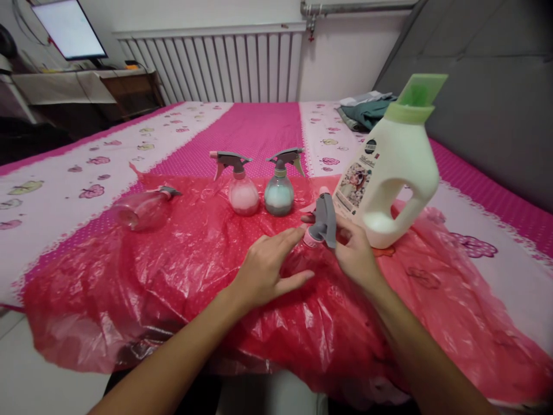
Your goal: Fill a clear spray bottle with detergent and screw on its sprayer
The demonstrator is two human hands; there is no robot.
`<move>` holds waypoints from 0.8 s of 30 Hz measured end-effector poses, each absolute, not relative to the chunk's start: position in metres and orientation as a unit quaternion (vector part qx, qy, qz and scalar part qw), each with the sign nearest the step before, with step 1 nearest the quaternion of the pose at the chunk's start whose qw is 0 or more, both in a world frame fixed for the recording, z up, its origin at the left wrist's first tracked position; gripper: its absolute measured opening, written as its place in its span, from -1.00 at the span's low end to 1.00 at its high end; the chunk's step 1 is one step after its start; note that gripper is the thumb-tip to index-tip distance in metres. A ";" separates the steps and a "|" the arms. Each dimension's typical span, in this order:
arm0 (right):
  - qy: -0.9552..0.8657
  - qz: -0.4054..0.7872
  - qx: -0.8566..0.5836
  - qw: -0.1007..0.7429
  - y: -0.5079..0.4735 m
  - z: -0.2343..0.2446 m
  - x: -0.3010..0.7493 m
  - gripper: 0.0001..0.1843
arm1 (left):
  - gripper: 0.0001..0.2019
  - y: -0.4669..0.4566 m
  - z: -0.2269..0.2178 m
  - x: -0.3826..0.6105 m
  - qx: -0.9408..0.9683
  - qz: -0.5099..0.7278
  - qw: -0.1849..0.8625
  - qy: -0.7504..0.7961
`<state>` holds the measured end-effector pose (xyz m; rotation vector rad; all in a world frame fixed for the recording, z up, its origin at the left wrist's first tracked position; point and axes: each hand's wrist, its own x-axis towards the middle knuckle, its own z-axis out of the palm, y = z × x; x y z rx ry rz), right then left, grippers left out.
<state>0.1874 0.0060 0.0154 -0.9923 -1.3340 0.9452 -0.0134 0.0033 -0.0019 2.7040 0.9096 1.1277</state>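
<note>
Right hand point(356, 251) curled round the grey sprayer head point(327, 218); left hand point(270, 262) loosely open, thumb spread, fingertips at the pink collar point(311, 237). Trigger spray bottle point(317, 231) between them, over red plastic sheet point(203, 259). Likely light, stiff, slick (thin-walled, I'd guess); best gripped at collar.

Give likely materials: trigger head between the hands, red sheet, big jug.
Gray trigger head: likely molded plastic, matte, evenly colored. Red sheet: thin glossy plastic film; see-through, crinkled, sharp highlights. Big jug: probably plastic, satin; smooth, soft shading.
</note>
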 end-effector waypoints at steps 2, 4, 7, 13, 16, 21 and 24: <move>-0.586 0.432 -0.397 0.559 0.005 0.016 0.187 -0.78 | -0.35 0.003 -0.001 -0.013 0.879 0.368 0.040 0.300; -0.593 0.446 -0.385 0.549 0.005 0.014 0.188 -0.79 | -0.35 0.003 -0.001 -0.013 0.881 0.367 0.041 0.296; -0.597 0.447 -0.382 0.546 0.006 0.012 0.191 -0.80 | -0.32 0.004 -0.001 -0.013 0.886 0.365 0.046 0.283; -0.611 0.452 -0.367 0.537 0.007 0.012 0.194 -0.85 | -0.31 0.005 -0.002 -0.016 0.883 0.364 0.074 0.288; -0.608 0.463 -0.358 0.537 0.005 0.013 0.193 -0.80 | -0.33 0.006 -0.002 -0.016 0.875 0.364 0.091 0.306; -0.614 0.401 -0.391 0.556 0.000 0.012 0.187 -0.72 | -0.38 0.006 -0.004 -0.014 0.851 0.362 0.118 0.361; -0.608 0.375 -0.426 0.555 -0.002 0.011 0.180 -0.70 | -0.41 0.005 -0.007 -0.012 0.844 0.366 0.115 0.375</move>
